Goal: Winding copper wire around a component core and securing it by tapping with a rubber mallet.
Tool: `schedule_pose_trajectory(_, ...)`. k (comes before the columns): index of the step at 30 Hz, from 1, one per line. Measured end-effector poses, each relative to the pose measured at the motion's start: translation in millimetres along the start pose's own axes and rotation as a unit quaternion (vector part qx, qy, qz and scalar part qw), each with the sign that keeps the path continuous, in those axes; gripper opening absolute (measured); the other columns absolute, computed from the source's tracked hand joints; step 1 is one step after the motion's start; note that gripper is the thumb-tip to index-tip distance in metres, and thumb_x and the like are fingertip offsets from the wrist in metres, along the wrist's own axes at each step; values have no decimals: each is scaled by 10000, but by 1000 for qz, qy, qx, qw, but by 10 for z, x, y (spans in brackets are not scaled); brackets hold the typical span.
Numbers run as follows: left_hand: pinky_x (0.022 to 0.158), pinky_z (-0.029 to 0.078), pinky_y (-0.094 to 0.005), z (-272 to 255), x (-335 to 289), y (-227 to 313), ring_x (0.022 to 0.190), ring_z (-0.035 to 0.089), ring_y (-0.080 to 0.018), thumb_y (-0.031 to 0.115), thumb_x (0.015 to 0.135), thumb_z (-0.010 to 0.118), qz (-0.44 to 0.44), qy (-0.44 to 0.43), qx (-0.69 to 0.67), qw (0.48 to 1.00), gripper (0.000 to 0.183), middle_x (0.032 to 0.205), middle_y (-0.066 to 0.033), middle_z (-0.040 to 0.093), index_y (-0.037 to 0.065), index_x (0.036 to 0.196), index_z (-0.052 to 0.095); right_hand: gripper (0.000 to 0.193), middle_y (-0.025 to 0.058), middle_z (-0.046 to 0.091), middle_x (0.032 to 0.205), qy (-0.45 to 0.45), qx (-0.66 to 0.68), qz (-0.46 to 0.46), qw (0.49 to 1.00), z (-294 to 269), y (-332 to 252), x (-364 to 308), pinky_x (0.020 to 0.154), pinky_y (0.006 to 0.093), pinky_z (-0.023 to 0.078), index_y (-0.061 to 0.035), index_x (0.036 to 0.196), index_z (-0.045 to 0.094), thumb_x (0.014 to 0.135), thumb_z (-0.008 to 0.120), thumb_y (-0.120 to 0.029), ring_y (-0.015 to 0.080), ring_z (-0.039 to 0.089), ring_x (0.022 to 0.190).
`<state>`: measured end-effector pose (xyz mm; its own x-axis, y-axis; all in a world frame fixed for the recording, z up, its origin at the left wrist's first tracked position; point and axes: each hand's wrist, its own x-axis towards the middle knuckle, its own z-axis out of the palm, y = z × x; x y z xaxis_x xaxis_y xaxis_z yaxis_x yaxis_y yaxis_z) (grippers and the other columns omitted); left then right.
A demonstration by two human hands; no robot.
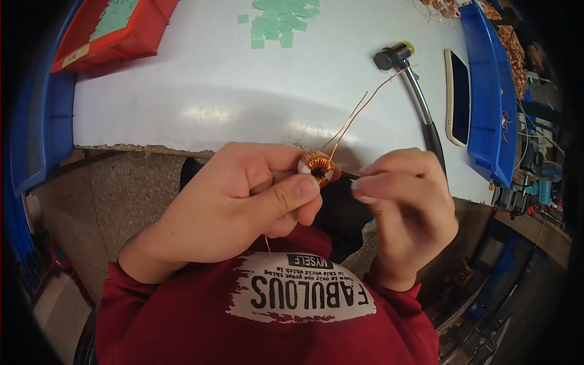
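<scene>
My left hand (243, 194) pinches a small ring-shaped coil (318, 163) between thumb and fingers. Copper wire is wound closely round its white core, and the dark centre hole faces up. Two long copper wire ends (356, 114) rise from the coil toward the upper right, over the table. Another thin wire end (268, 246) hangs below my left hand. Just right of the coil, apart from it, my right hand (410, 210) is curled with thumb and fingertips drawn together. Whatever lies between those fingertips, if anything, is too small to make out.
A rubber-headed hammer (417, 91) and a phone (457, 97) lie on the white table (201, 85). Green square pieces (280, 21) are scattered at the back. A red bin (125, 45) stands far left; blue bins (490, 91) flank the table.
</scene>
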<state>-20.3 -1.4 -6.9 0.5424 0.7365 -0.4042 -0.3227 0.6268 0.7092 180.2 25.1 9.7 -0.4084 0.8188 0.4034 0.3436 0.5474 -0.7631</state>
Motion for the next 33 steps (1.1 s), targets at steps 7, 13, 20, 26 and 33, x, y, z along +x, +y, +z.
schedule_pose_trajectory(7, 505, 316, -154, 75, -7, -108, 558, 379, -31, 150, 972, 455, 53, 4, -64, 997, 347, 721, -38, 520, -80, 1228, 495, 288, 139, 616, 719, 36, -108, -108, 988, 135, -52, -61, 581, 283, 438, 25, 848, 607, 600, 672, 157, 221, 583, 633)
schedule_pose_trajectory(13, 436, 278, -157, -139, -63, -49, 529, 353, -30, 155, 976, 457, -50, -73, -102, 991, 317, 704, -37, 505, -92, 1167, 509, 252, 142, 618, 737, 23, -126, -98, 987, 271, -131, -75, 576, 277, 429, 46, 869, 604, 654, 641, 171, 221, 567, 643)
schedule_pose_trajectory(20, 452, 317, -168, -263, -149, 11, 547, 400, -43, 101, 961, 453, -76, -76, -18, 994, 246, 722, -50, 538, -94, 1086, 536, 232, 139, 597, 774, -32, -175, -61, 982, 358, -282, -56, 537, 244, 380, 49, 885, 600, 689, 635, 167, 166, 504, 618)
schedule_pose_trajectory(26, 471, 334, -177, -270, -158, 54, 555, 416, -48, 78, 951, 456, -85, -64, 11, 994, 217, 716, -42, 546, -78, 1065, 556, 251, 110, 576, 744, -29, -181, -96, 978, 385, -290, -48, 518, 230, 345, 44, 879, 602, 666, 668, 159, 137, 480, 591)
schedule_pose_trajectory(33, 470, 336, -182, -270, -148, 37, 547, 415, -46, 87, 954, 461, -78, -70, 31, 994, 197, 706, -29, 550, -64, 1017, 570, 257, 69, 539, 675, -36, -229, -92, 969, 398, -299, -64, 476, 236, 319, 30, 868, 617, 652, 708, 137, 125, 442, 530)
